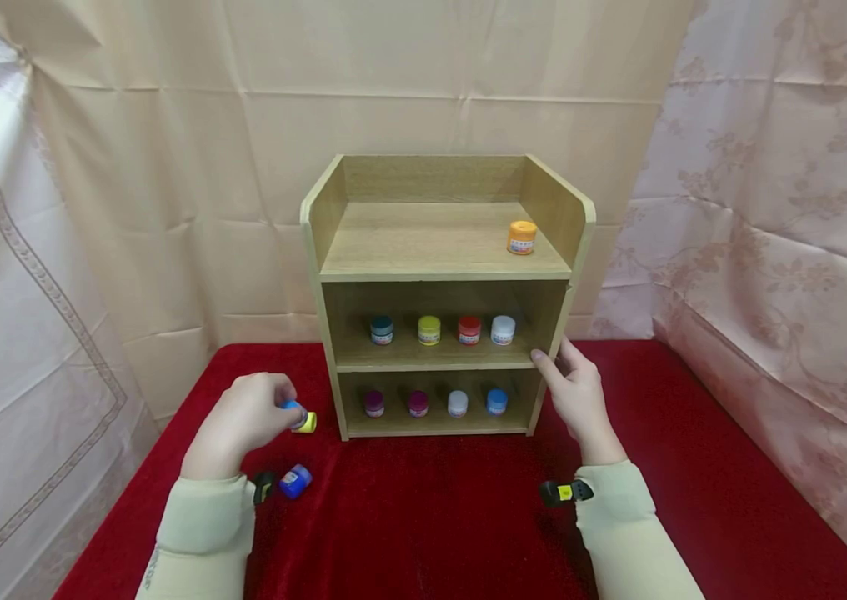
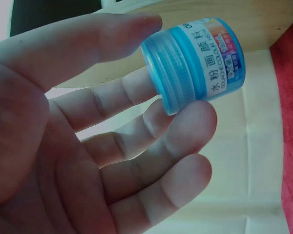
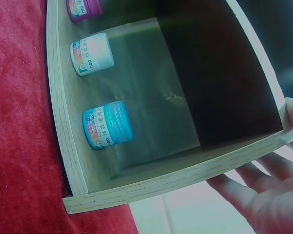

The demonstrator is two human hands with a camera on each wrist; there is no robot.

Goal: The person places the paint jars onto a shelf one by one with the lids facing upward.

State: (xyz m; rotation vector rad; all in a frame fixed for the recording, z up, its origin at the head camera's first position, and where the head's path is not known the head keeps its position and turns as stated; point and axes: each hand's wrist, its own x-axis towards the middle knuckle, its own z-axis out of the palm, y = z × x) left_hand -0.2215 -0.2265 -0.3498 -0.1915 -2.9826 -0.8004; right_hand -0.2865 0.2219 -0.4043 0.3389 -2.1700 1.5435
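My left hand pinches a light blue gouache paint jar by its lid end, between thumb and fingers. In the head view this jar overlaps a yellow jar on the red cloth. A dark blue jar lies on its side nearer me, by the left wrist. At the right side of the wooden shelf, my right hand grips the side panel, thumb at the front edge and fingers round the outside. The right wrist view shows a blue jar upright inside the bottom compartment.
An orange jar stands at the right of the top shelf. On the middle shelf is a row with a teal jar, a yellow one, a red jar and a white one. Purple, white and blue jars line the bottom. Curtains hang around.
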